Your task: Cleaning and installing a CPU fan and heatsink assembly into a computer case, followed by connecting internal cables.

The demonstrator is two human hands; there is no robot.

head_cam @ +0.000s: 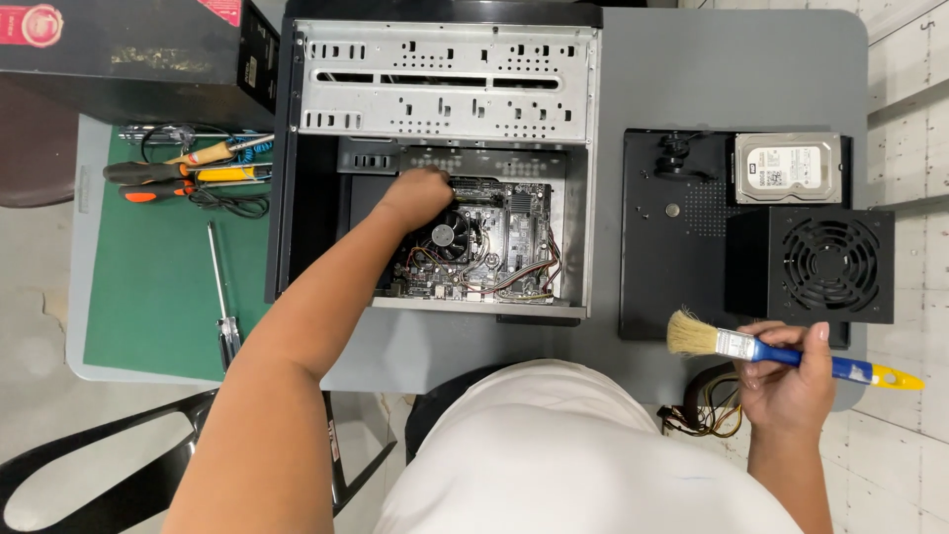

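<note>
An open black computer case [287,178] lies flat on the grey table, with a motherboard [514,232] and a round cooler fan [445,237] inside. My left hand [415,193] reaches into the case and rests at the upper left of the board, next to the fan; its fingers are hidden, so I cannot tell what they touch. My right hand [786,376] hovers off the table's right front edge, gripping a paint brush [761,348] with a blue and yellow handle, bristles pointing left.
A black side panel [672,247] lies right of the case, with a hard drive [788,166] and a black power supply [811,262] on it. A green mat [148,287] at left holds several screwdrivers [188,173]. A dark box [129,49] sits at the far left corner.
</note>
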